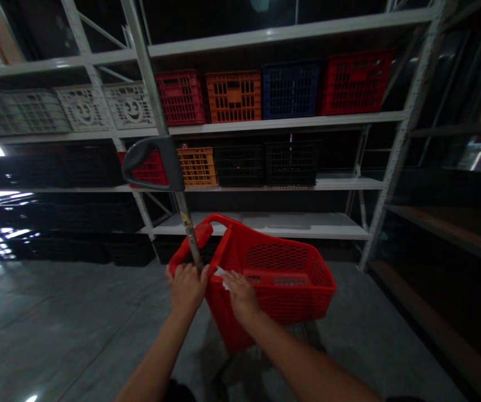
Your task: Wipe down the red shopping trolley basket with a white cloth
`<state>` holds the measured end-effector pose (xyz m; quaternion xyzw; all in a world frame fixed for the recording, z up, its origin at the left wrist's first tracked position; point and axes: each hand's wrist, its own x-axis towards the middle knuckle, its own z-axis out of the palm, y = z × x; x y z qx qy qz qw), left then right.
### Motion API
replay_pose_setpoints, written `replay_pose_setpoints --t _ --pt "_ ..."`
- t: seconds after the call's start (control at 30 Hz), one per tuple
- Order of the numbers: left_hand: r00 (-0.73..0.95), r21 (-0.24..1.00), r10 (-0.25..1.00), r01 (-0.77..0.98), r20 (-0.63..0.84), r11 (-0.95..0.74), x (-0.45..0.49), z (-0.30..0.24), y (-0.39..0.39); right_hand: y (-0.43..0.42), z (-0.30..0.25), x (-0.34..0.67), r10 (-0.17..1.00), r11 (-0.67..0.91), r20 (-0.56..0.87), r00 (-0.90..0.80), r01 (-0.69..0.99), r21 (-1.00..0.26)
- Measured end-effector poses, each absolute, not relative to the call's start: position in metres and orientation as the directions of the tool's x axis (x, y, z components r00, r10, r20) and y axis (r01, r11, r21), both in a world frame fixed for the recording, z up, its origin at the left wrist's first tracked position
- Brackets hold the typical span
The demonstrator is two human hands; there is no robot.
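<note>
Forearms [160, 352] stretched forward from the bottom edge, converging at the near end of a red shopping cart [280, 304] on the grey floor [76, 329]. Left hand [187, 286] knuckles-up at the cart's red handlebar [180, 257], fingers curled down to the left of a metal pole [194, 252] and thumb to its right, closed around the pole's lower part; cannot tell how far also around the bar. Right hand [242, 296] just beside, back of the hand upward, forearm slanting in from the lower right, fingers fairly straight and angled to the left, holding a white cloth [225, 285] against the cart's near rim; thumb mostly out of sight. Higher on the leaning pole, a dark grey loop handle [173, 162].

Inside the cart's basket, red floor and pierced lattice walls. Behind, a white rack [290, 124] with slatted crates in rows: on the upper visible row, white ones with smiling faces [133, 106], then red [181, 96], orange [234, 95], dark blue [291, 90] and red again; below, a red crate partly behind the loop handle, a yellow-orange crate [198, 166] and two black crates [240, 165]. Cannot tell the contents of these. At far left, more dark crates, dim and blurred.
</note>
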<state>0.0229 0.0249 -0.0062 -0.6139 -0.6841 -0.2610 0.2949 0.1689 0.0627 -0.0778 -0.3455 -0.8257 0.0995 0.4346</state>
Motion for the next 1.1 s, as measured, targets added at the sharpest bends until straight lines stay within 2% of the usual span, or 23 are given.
replay_pose_setpoints --t 0.13,0.23,0.37,0.5,0.67,0.77,0.9,1.1 --pt "-0.051 -0.053 0.661 0.989 0.749 0.137 0.023 -0.01 0.024 0.059 -0.059 0.129 0.585 0.799 0.708 -0.395 0.43 -0.42" --pt "-0.033 -0.066 0.667 0.99 0.744 0.123 0.019 -0.01 0.024 0.058 -0.068 0.151 0.543 0.822 0.718 -0.435 0.449 -0.35" --pt "-0.042 -0.054 0.663 0.991 0.747 0.124 0.019 -0.012 0.026 0.057 -0.098 0.212 0.62 0.744 0.672 -0.405 0.575 -0.34" --pt "-0.06 -0.038 0.661 0.99 0.748 0.133 0.025 -0.013 0.026 0.055 -0.097 0.219 0.72 0.636 0.619 -0.314 0.654 -0.41" --pt "-0.041 -0.056 0.643 0.99 0.764 0.13 0.025 -0.014 0.028 0.053 -0.055 0.144 0.667 0.723 0.647 -0.368 0.528 -0.445" --pt "-0.007 -0.097 0.641 0.987 0.768 0.127 0.018 -0.015 0.031 0.056 -0.05 0.134 0.64 0.752 0.638 -0.429 0.519 -0.406" --pt "0.025 -0.13 0.653 0.985 0.757 0.113 0.004 -0.016 0.037 0.061 -0.082 0.204 0.694 0.695 0.551 -0.462 0.631 -0.345" --pt "0.015 -0.092 0.654 0.992 0.757 0.083 -0.011 -0.018 0.046 0.058 -0.128 0.361 0.786 0.513 0.538 -0.306 0.808 -0.29"
